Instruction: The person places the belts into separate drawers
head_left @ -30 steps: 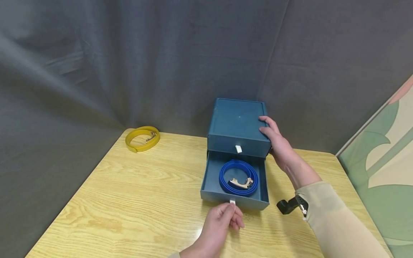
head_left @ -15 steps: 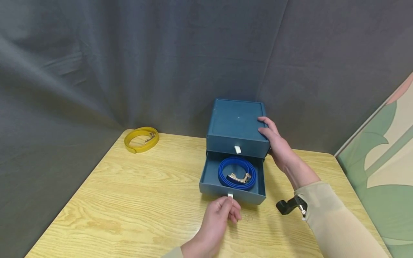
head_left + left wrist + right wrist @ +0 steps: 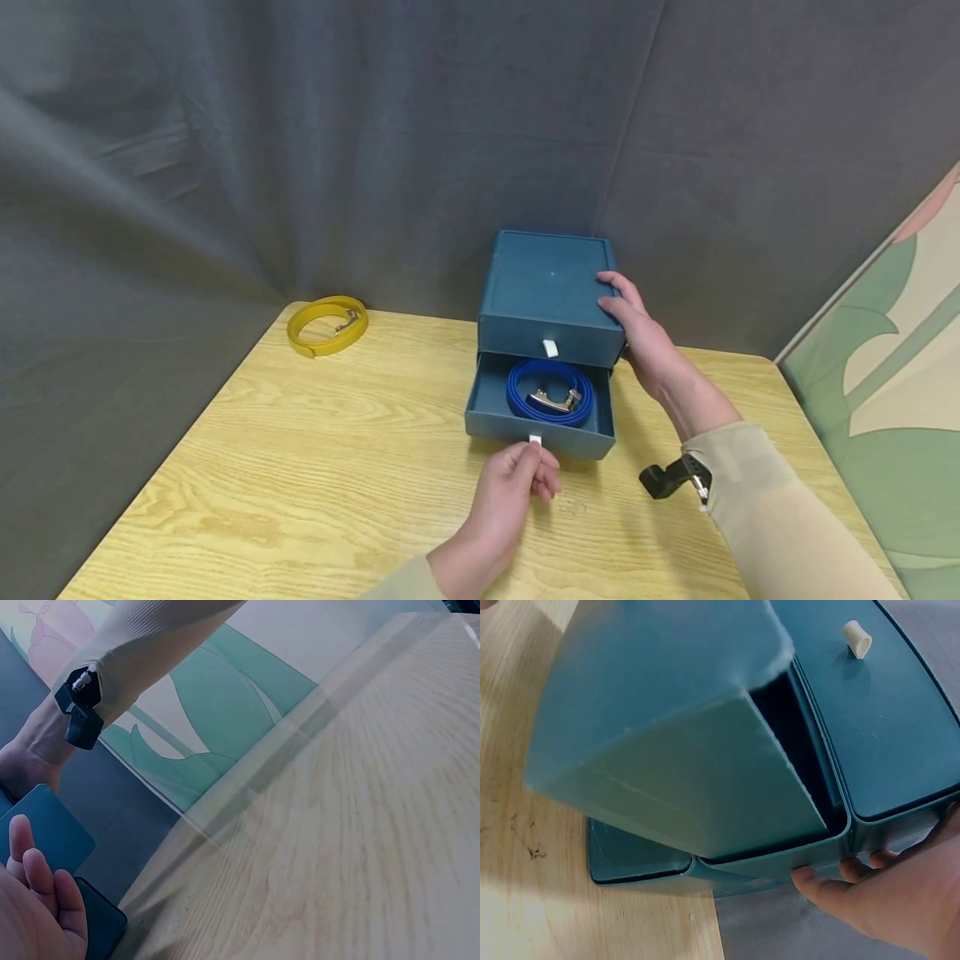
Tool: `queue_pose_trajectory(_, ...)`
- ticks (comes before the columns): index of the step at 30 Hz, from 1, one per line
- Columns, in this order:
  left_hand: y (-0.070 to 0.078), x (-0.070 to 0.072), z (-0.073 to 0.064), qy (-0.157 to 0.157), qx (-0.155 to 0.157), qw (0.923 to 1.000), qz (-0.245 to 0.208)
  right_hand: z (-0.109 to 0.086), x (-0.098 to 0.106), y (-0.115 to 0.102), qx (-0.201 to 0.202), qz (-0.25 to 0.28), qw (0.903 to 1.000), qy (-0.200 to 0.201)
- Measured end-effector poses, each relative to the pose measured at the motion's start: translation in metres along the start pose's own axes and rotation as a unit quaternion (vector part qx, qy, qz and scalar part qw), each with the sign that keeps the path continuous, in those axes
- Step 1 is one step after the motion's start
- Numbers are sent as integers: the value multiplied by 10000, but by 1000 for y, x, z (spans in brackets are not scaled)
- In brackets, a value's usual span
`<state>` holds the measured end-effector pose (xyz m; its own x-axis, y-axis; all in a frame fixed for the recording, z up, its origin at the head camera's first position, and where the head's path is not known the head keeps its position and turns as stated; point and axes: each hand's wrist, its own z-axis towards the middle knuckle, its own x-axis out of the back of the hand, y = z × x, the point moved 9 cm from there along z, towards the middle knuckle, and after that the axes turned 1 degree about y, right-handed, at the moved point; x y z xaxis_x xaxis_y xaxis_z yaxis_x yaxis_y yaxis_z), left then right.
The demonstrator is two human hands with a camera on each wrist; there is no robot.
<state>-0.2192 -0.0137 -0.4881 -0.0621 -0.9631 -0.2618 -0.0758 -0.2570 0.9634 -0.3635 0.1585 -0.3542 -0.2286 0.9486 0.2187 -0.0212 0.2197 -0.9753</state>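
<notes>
Head view: the left hand [image 3: 504, 490] has thumb and index finger pinched together on the white tab [image 3: 536, 439] of the drawer [image 3: 573, 442], its other fingers loosely bent below. The right hand [image 3: 651, 337] is spread over the right edge of the box [image 3: 551, 275], with two fingertips on the top; the rest are hidden here. Compared with a second ago, the drawer stands less far out, and the left hand has moved toward the box with it, its pinch unchanged. The blue belt [image 3: 558, 419] has gone in too, its far edge now at the upper front; the right hand's hold is the same. The belt lies coiled in the drawer, just beyond the left fingertips and well apart from the right ones. The yellow belt [image 3: 335, 344] lies at the table's [image 3: 337, 467] far left corner.

Left wrist view: bent left fingers show near the box; the pinch is out of sight.

Right wrist view: fingertips touch the box's side, beside the partly open drawer. A lower compartment [image 3: 637, 855] shows beneath it.
</notes>
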Motion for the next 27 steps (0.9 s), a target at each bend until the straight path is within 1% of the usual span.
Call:
queue_pose_trajectory(4,0,-1,3,6,3,10000,-70,0,0,0,-8,-21,10000,10)
queue_pose_trajectory(11,3,-4,11,17,-93,9999,-123,-1,1,0,28,22,10000,14)
queue_pose_trajectory(17,5,-4,18,29,-145,9999,-76,-1,1,0,21,55,10000,16)
queue_pose_trajectory(23,8,-5,23,3,-165,9998,-80,0,1,-1,66,81,9999,16)
queue_pose_trajectory(27,10,-6,24,64,-170,9997,-160,0,1,0,64,144,9999,20)
